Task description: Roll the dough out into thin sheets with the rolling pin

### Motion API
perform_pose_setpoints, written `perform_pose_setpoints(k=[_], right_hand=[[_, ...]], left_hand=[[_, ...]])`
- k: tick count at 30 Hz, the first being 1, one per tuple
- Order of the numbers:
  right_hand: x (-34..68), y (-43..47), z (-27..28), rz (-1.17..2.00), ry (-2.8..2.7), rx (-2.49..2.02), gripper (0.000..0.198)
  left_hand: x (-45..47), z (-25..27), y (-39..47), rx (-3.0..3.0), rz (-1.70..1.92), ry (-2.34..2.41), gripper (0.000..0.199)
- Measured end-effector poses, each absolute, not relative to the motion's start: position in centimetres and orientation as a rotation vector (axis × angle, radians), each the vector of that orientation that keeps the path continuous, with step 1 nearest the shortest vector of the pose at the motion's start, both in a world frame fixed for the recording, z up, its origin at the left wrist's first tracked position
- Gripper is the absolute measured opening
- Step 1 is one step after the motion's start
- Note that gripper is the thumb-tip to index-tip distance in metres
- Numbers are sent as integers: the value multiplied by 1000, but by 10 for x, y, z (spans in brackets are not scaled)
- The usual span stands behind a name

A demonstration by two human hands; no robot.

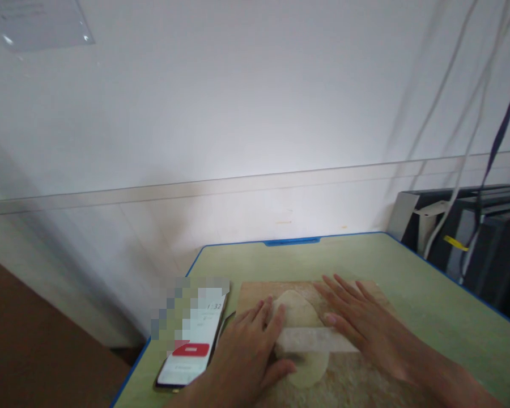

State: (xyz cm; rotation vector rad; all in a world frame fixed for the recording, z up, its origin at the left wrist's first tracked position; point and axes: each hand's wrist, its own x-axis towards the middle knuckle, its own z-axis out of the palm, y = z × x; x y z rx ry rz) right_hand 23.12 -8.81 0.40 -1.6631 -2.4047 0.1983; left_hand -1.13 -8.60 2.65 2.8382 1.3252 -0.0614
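A flat, roughly round sheet of pale dough (297, 309) lies on a floured wooden board (255, 290). Across its middle rests a whitish rolling pin (310, 340), with dough showing beyond and in front of it. My left hand (255, 345) lies over the pin's left end, its fingers stretched forward and its thumb apart near the dough. Over the right end is my right hand (361, 317), fingers spread and pointing away from me. Both palms hide the pin's ends, and neither hand's fingers wrap round it.
Left of the board, a phone (191, 334) with a lit screen and a red button lies on the green table (233, 258), which has a blue edge. Behind stands a white wall (238, 113). Dark panels (501, 238) and hanging cables (463, 170) are at the right.
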Motion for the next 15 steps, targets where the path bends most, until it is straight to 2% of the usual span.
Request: perform_pose_setpoints(k=[3, 6, 11, 15], right_hand=[[229, -69, 3, 30, -2347, -1684, 56], [230, -59, -1, 5, -2332, -1702, 58], [234, -76, -9, 228, -2363, -1652, 57], [236, -92, -9, 235, -2435, -1549, 53]], left_hand=[[-10, 30, -72, 2792, 39, 1382, 57], [-6, 31, -63, 2787, 116, 1391, 53], [-5, 27, -77, 2823, 73, 1375, 72], [-13, 18, -92, 2846, 76, 1281, 89]])
